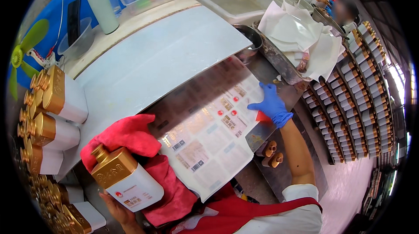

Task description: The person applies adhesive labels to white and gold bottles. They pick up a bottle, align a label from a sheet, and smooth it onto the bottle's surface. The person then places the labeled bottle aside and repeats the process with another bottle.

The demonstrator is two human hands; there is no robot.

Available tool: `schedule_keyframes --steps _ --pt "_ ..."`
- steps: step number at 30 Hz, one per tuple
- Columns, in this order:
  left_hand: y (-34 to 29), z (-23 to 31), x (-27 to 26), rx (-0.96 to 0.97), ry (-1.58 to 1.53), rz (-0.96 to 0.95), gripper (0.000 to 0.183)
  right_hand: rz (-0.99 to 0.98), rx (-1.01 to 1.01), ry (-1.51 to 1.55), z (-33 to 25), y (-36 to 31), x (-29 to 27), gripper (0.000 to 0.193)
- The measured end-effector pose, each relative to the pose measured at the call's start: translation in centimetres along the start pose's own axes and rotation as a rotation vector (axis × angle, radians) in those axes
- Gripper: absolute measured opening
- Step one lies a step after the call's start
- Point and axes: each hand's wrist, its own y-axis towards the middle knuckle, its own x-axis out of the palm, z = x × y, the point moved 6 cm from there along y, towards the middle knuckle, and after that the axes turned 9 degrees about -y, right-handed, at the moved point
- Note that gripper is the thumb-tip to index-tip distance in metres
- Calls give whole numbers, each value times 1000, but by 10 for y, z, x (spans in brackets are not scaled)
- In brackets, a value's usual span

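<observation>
My bare left hand (117,211) is wrapped round the lower side of a white rectangular bottle (133,186) with a gold shoulder and neck. The bottle is tilted over crumpled red cloths (126,137) and bears a small printed label on its front. My right hand (275,105), in a blue glove, is at the right edge of a sheet of printed decals (209,131), thumb and fingers spread apart. A small red flat piece (262,116) pokes out beneath its palm; whether it is held, I cannot tell. A pale board (170,51) covers the sheet's far part.
Several gold-topped bottles (54,129) are stacked at the left. White paper (301,33) lies on a metal trough (279,61), beside a metal bowl (249,46). Behind are a plastic tub (231,16), a green flask (101,9) and a fan (17,55). A bottle rack (349,103) stands right.
</observation>
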Motion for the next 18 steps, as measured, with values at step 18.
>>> schedule_keyframes --steps 18 --pt "3 0 2 -6 -7 -80 51 71 24 270 39 33 -9 46"
